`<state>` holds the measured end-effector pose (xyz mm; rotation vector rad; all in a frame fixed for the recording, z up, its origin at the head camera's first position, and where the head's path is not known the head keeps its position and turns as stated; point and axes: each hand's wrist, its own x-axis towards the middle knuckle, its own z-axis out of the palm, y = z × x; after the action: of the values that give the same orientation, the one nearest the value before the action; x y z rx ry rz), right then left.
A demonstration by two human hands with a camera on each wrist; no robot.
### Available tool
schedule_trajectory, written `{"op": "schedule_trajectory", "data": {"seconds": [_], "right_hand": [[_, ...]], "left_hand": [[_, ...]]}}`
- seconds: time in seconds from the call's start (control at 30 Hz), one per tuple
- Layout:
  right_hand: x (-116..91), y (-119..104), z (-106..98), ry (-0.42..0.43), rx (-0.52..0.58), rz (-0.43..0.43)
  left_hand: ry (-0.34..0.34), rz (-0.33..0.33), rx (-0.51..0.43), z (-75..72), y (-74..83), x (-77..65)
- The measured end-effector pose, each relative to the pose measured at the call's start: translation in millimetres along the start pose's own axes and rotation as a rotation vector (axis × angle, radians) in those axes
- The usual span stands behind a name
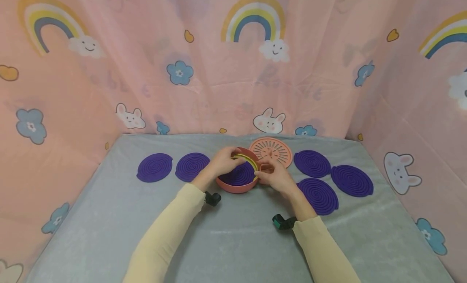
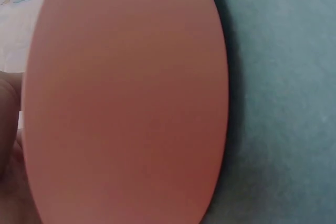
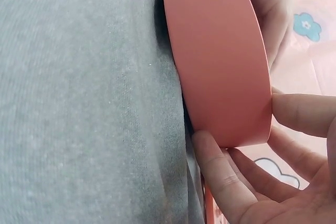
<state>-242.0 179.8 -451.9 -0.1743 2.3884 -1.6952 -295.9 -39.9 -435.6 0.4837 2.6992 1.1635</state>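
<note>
A round pink container (image 1: 238,189) stands between my two hands, a purple spiral-grooved disc (image 1: 238,175) inside it. Along the far right of its inner rim runs a thin yellow curved strip (image 1: 251,161), perhaps the edge of a ring. My left hand (image 1: 223,160) reaches over the rim from the left and pinches the strip's far end. My right hand (image 1: 276,177) grips the container's right side, thumb at the rim close to the strip and fingers against the outer wall (image 3: 220,66). In the left wrist view the container's wall (image 2: 126,98) hides most of the left hand.
Two purple spiral mats, one (image 1: 155,168) farther left and one (image 1: 192,167) beside the left hand, lie flat. Several more, including one (image 1: 352,181) at far right, lie right of the container. A pink slotted disc (image 1: 280,147) rests behind it. A pink curtain (image 1: 219,104) borders the grey table (image 1: 226,242).
</note>
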Motion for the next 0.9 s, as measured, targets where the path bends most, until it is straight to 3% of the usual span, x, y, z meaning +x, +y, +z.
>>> {"op": "schedule_trajectory", "data": {"seconds": [0.27, 0.47, 0.9], "right_hand": [[-0.7, -1.3, 1.7, -0.001, 0.013, -0.005], [-0.1, -0.4, 2.0, 0.005, 0.012, -0.001], [0.2, 1.0, 0.1, 0.013, -0.007, 0.005]], "left_hand": [[-0.032, -0.029, 0.095, 2.9, 1.9, 2.1], [-0.051, -0.031, 0.084, 0.9, 2.3, 2.2], [-0.026, 0.076, 0.022, -3.2, -1.7, 1.2]]}}
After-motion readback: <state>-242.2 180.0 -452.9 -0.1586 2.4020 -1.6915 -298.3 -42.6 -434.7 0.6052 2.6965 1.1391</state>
